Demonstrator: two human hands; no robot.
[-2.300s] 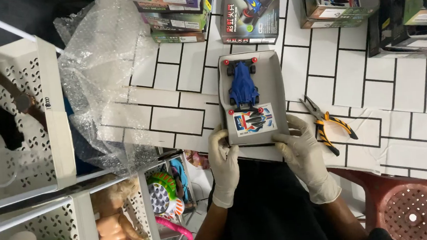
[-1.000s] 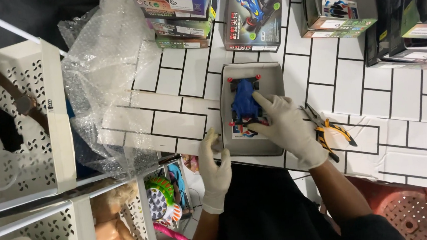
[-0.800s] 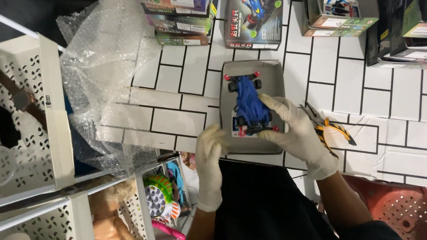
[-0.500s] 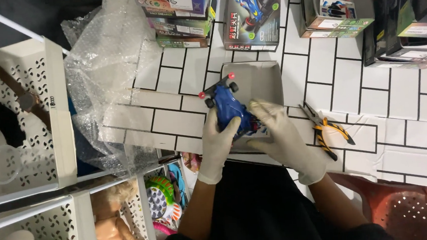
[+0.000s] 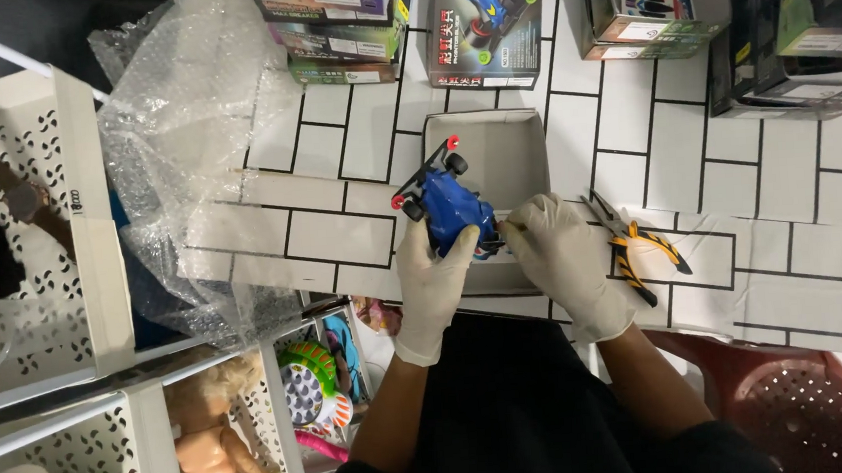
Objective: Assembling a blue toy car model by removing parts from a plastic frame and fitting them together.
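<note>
Blue toy race car [image 5: 447,208] was held lifted clear of the open grey box tray [image 5: 509,146], nose tilted up and to the left, red-hubbed wheels visible at the front end. It sat above the tray's near-left corner, not resting in it.

Left hand [image 5: 434,280], gloved white, was wrapped around the car's rear half from below, fingers closed on the body. That grip carried the weight and kept the car angled so its rear faced the other hand.

Right hand [image 5: 569,256], also gloved, was pinched narrow at the car's rear end, fingertips meeting on a small part there. What was pinched could not be resolved: too small, partly hidden by the car. Likely a fine-work grip, with the left doing the steadying.

Tray was lying flat on the white tiled surface [image 5: 782,172], its printed card insert mostly covered by the hands.

Orange-and-black-handled pliers [image 5: 639,246] were lying on the surface just beside the right hand, untouched, within easy reach.

Bubble wrap [image 5: 197,143] was heaped to the left, apart from the hands. Boxed toy car kits [image 5: 485,15] were stacked along the far edge. White perforated bins [image 5: 36,244] with assorted toys were at the left; red plastic stool [image 5: 798,408] at lower right.
</note>
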